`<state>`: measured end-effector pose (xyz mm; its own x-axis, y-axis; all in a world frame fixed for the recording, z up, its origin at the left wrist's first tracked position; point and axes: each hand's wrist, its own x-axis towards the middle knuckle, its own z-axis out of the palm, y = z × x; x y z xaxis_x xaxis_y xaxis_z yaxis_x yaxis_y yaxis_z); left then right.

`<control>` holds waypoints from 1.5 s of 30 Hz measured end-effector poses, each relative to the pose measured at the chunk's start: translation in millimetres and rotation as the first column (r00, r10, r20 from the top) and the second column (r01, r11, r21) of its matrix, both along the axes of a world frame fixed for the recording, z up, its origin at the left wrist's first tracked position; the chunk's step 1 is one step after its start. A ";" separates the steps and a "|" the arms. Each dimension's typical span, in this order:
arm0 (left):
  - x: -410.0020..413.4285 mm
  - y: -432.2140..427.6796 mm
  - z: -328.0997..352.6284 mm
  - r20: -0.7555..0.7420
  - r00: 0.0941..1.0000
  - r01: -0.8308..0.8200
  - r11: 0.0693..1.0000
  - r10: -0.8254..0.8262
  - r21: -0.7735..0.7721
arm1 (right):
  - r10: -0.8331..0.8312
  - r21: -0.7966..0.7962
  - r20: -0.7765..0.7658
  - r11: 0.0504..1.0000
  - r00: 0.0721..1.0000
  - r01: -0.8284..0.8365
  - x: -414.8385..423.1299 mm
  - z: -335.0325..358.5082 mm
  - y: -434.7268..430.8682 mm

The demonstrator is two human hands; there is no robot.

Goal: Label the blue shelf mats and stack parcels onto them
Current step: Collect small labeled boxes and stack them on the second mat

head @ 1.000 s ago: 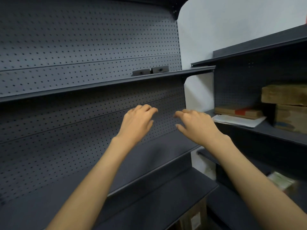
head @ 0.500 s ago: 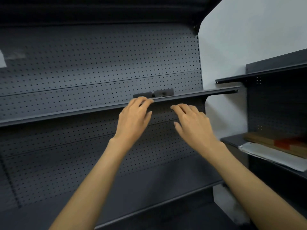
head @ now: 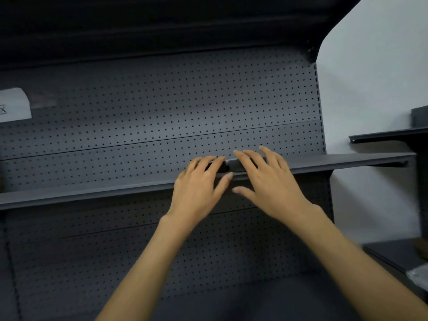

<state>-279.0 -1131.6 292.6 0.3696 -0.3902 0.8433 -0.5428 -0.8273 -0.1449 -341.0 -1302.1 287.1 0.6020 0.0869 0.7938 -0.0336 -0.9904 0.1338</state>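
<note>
Both hands reach up to the middle shelf (head: 92, 193) of a dark metal rack, whose back is a pegboard panel (head: 162, 107). On this shelf, near its right end, two small dark pieces stand side by side against the panel. The left hand (head: 196, 191) lies over the left block (head: 222, 168) and hides most of it. Its fingers (head: 195, 164) are a little apart and only slightly bent, and the thumb points to the right along the front edge of the shelf. The right hand (head: 273, 188) covers part of the right block (head: 235, 165). Its fingers (head: 247, 158) are stretched and spread, and the thumb is under the shelf edge. Neither hand is closed around a block, as far as I can see.

A white paper label (head: 14, 105) is on the panel at the far left. To the right there is a pale wall (head: 370, 89) and a second rack (head: 389, 135). On its lower shelf lies a brown object (head: 422, 250), blurred and cut by the picture edge.
</note>
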 end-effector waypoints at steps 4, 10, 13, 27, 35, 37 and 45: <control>-3.8 -6.7 -2.2 0.006 1.000 -0.019 1.000 0.020 -0.022 | 0.094 -0.029 0.018 0.995 0.995 -0.093 12.5 -1.3 -12.1; -24.2 -26.6 -15.6 0.091 0.996 0.009 0.992 0.002 -0.127 | 0.271 -0.013 0.175 0.962 0.946 -0.273 11.8 -6.9 -28.5; -31.8 -35.9 -23.3 0.147 0.989 0.049 0.979 -0.020 -0.197 | 0.326 -0.034 0.292 0.943 0.899 -0.331 8.3 -11.5 -36.7; -72.0 -47.2 -59.8 0.143 0.985 -0.050 0.957 0.094 -0.285 | 0.447 -0.042 0.323 0.888 0.834 -0.459 -19.7 -42.1 -68.1; -77.4 -53.2 -52.6 0.103 0.986 -0.099 0.952 0.134 -0.290 | 0.454 0.041 0.224 0.880 0.862 -0.474 -15.4 -52.3 -59.7; -78.3 -49.8 -54.3 0.120 0.980 -0.121 0.954 0.159 -0.273 | 0.449 0.064 0.255 0.876 0.856 -0.479 -12.5 -52.4 -55.5; -86.4 -21.3 -69.4 -0.107 0.992 -0.109 0.908 0.072 -0.404 | 0.465 0.154 0.307 0.837 0.831 -0.525 -2.1 -61.0 -40.4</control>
